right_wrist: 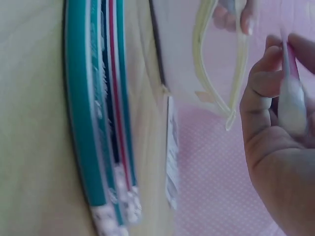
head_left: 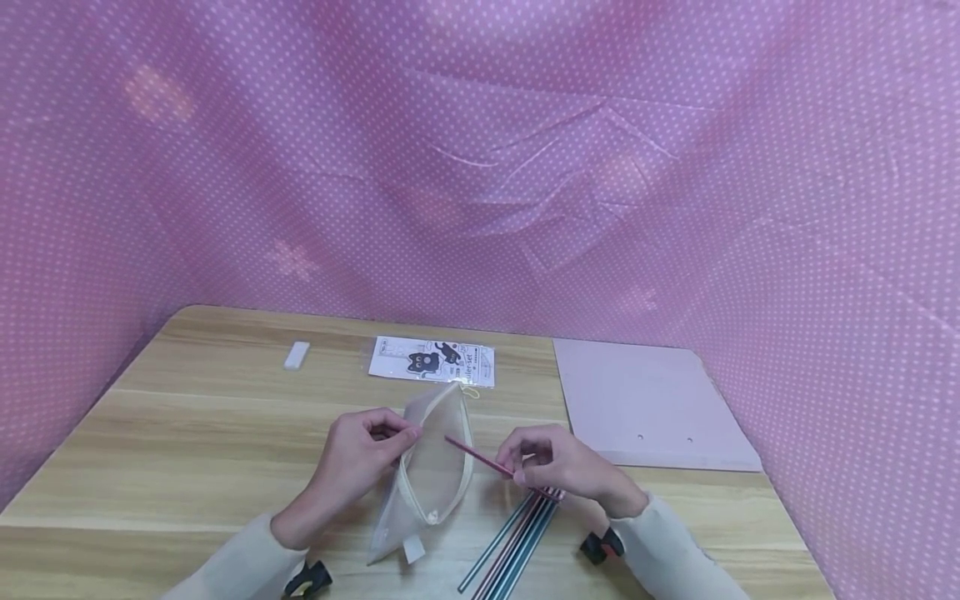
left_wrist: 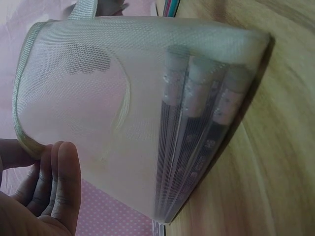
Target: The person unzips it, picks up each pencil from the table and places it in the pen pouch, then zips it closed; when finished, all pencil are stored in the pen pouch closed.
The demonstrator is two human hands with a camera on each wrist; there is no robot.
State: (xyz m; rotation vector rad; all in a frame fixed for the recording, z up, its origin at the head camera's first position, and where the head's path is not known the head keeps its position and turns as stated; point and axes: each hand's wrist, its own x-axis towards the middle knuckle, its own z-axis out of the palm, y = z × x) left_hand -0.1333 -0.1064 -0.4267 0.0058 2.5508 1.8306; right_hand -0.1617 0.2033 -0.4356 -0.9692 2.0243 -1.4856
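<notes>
My left hand (head_left: 362, 457) pinches the rim of a pale mesh zipper pouch (head_left: 392, 521), which stands tilted with its mouth gaping to the right. Through the mesh in the left wrist view, several eraser-tipped pencils (left_wrist: 197, 128) show at the bottom of the pouch. A red-pink pencil (head_left: 478, 455) is pinched between the thumb and fingers of my right hand (head_left: 566, 465), its far end pointing at the pouch opening. Below that hand lies a bundle of teal, red and dark pencils (head_left: 516, 542) on the table, eraser ends (right_wrist: 106, 219) towards the right wrist.
Behind the pouch lies a packaged ruler set (head_left: 432, 361) with black cat drawings. A white eraser-like block (head_left: 297, 355) sits at the back left. To the right is a flat pinkish board (head_left: 652, 408) with two small holes. Pink dotted cloth (head_left: 480, 167) hangs around the wooden table (head_left: 187, 433).
</notes>
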